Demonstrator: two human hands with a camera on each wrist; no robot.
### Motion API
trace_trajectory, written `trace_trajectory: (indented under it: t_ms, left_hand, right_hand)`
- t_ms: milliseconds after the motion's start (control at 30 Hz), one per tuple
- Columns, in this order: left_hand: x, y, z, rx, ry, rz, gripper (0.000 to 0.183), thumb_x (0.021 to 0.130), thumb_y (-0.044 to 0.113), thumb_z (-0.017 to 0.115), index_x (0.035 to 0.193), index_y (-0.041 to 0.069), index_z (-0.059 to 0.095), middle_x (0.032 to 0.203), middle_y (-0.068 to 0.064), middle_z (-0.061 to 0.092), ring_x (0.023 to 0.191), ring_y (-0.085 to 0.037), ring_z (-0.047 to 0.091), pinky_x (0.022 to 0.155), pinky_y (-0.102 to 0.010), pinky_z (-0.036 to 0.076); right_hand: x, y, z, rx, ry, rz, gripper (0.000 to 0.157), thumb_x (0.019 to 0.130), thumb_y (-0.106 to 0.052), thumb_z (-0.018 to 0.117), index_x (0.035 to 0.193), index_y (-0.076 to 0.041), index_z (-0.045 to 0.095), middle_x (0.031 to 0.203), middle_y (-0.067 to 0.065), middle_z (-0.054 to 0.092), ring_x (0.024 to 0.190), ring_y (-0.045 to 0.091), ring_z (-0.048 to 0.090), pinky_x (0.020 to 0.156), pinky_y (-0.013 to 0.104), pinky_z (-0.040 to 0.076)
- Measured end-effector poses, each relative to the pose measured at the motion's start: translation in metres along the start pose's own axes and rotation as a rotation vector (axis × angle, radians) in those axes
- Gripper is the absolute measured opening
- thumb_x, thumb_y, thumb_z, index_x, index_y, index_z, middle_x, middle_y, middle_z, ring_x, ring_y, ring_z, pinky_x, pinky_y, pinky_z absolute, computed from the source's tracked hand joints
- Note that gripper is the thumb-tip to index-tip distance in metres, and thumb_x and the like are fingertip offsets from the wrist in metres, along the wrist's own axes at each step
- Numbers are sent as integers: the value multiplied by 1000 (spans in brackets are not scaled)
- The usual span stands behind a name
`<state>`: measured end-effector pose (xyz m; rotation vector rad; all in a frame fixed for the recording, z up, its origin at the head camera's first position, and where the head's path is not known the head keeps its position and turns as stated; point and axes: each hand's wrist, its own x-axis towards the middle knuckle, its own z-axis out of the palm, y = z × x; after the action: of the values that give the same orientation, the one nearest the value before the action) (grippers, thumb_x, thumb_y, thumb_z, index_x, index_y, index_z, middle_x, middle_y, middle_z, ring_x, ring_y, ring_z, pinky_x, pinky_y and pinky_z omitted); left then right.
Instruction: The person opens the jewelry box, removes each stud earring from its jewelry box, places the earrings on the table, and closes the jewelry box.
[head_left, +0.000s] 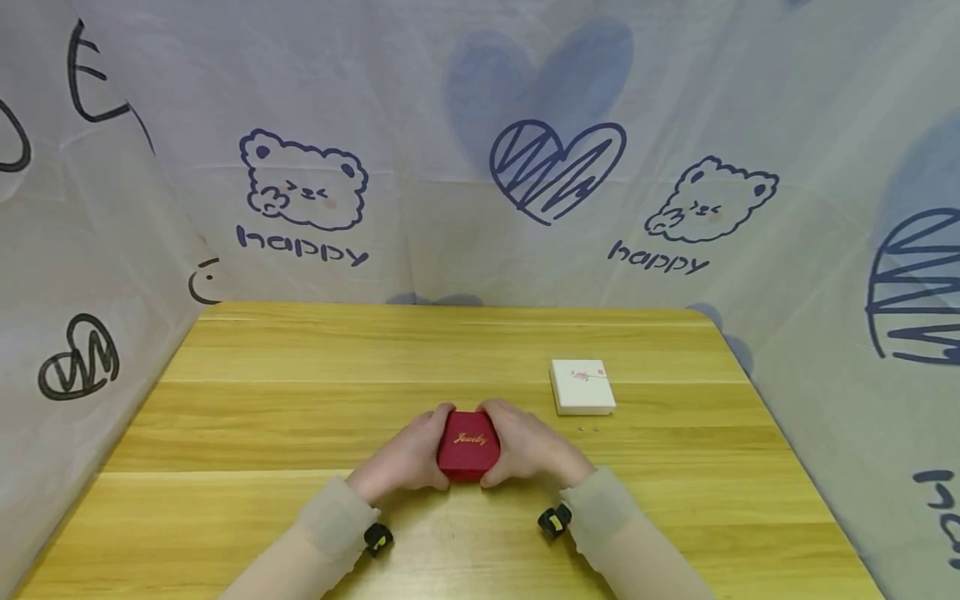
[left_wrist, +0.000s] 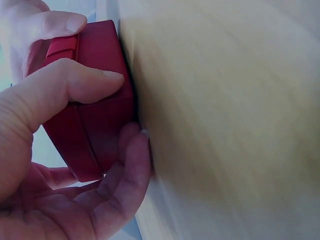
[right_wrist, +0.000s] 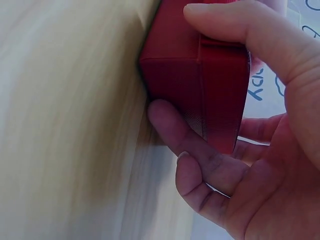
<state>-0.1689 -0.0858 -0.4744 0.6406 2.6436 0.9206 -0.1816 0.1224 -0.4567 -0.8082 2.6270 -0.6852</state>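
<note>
Head view: what do the two hands hold?

One red box (head_left: 468, 454), gripped from both flanks. The left hand (head_left: 415, 450) curls round its left side, the right hand (head_left: 522, 443) round its right side. The grip is as narrow as the box itself.

Where is the box in relation to the grip?

Squarely between the two palms. Gold lettering (head_left: 470, 439) on its top reads "Jewelry". Its lid sits closed over the base.

Do the wrist views agree?

They do. In the left wrist view both thumbs press the near face, one each side of a raised red tab (left_wrist: 62, 47). In the right wrist view a right fingertip lies low on the side, close to the table (right_wrist: 65, 125). Whether the base touches the wood, I cannot tell.

Other items noted?

A white box (head_left: 582, 388) with pink print, beyond the grip and to its right, apart from the right hand. Two tiny bits (head_left: 581, 429) lie just on the near side of it, too small to identify.

And behind the grip, toward the person?

Pale sleeves (head_left: 330, 521), with a black device (head_left: 378, 539) at the left wrist and a similar one at the right.

Surroundings?

A white cloth (head_left: 420, 100) printed with bears, hearts and "happy" hangs beyond the grip and to both sides.
</note>
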Motion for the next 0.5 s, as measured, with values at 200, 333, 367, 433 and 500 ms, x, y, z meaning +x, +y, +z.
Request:
trace_trajectory:
  t_ms: [200,333,367,433,500]
  left_hand:
    - [-2,1,0,-9,8,-14,107,58,1,89,146,-7,29,127,-22,52,108,-29,55,92,-45,46]
    - [-3,2,0,-24,15,-20,110,57,0,89,147,-8,26,129,-24,51,110,-31,54,94,-46,45]
    - [-3,2,0,-27,18,-18,110,57,-1,89,147,-8,26,129,-24,51,110,-31,54,94,-47,45]
    - [-4,2,1,-33,21,-18,111,57,-1,89,148,-9,25,129,-25,51,111,-32,54,95,-47,44]
    - [-4,1,1,-41,23,-18,112,57,0,89,148,-9,24,129,-25,51,112,-33,54,96,-47,44]
  right_hand:
    - [-2,1,0,24,9,6,86,62,-27,93,132,-6,47,117,0,54,97,15,55,88,37,48]
    - [-3,2,0,32,17,2,87,63,-28,93,134,-7,46,122,1,54,103,17,55,92,39,47]
    - [-4,2,0,36,18,3,88,63,-28,93,135,-8,46,123,1,54,105,17,55,92,40,46]
    - [-5,3,-1,50,21,4,89,64,-28,93,137,-8,46,124,1,54,106,18,55,93,41,46]
    - [-6,3,-2,64,25,9,90,64,-28,93,138,-9,46,125,1,54,106,19,55,93,42,46]
